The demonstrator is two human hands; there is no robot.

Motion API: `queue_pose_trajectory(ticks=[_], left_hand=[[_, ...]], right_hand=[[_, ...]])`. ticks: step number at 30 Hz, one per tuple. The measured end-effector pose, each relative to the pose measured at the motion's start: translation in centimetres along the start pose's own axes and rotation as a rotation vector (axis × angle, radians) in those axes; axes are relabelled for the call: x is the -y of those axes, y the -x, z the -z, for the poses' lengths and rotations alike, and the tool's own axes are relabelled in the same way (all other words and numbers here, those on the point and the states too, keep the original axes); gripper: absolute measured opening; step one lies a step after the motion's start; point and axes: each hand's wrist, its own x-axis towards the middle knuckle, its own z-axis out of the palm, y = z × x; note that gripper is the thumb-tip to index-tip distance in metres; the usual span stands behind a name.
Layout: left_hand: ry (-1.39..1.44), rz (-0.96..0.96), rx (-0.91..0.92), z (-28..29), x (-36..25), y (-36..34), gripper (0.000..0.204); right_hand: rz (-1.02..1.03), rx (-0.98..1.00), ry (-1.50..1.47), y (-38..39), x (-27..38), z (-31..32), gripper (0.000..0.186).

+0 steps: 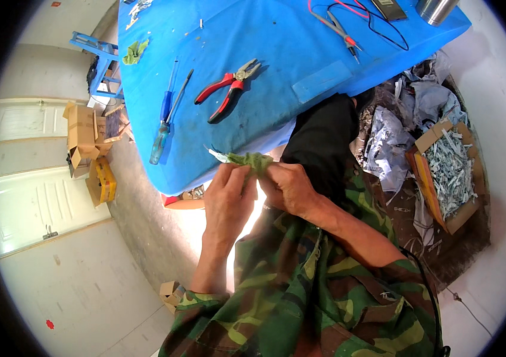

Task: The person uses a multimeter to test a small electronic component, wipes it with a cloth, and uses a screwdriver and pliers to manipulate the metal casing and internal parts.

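Both my hands are raised over the near edge of the blue-covered table, close together. Between them is a green fuzzy cloth, bunched up. My left hand pinches its left part, and my right hand has its fingers closed on the right part. A small whitish piece with a thin tip sticks out on the left; what it is, I cannot tell. Beyond my hands lie red-and-black pliers, jaws pointing away. Left of the pliers are two screwdrivers, side by side. Another green cloth lies crumpled near the table's left edge.
At the far right are red and black test leads, a dark flat device and a metal cylinder. A cardboard box of pale strips stands on the right. Left are a blue stool and cardboard boxes.
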Motion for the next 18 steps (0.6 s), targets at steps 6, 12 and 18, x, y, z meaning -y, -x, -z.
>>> queue_pose_trajectory(ticks=[6,12,18], left_hand=[[-0.039,0.140,-0.093,0.6,3.2,-1.4,0.013],[-0.118,0.138,-0.164,1.6,5.3,-2.4,0.013],[0.021,0.097,-0.106,1.2,2.7,-1.0,0.014]], right_hand=[[0.061,-0.057,0.051,-0.4,0.7,-0.3,0.009],[0.051,-0.056,0.055,-0.3,0.4,-0.3,0.013],[0.071,-0.083,0.040,-0.3,0.3,-0.4,0.012]])
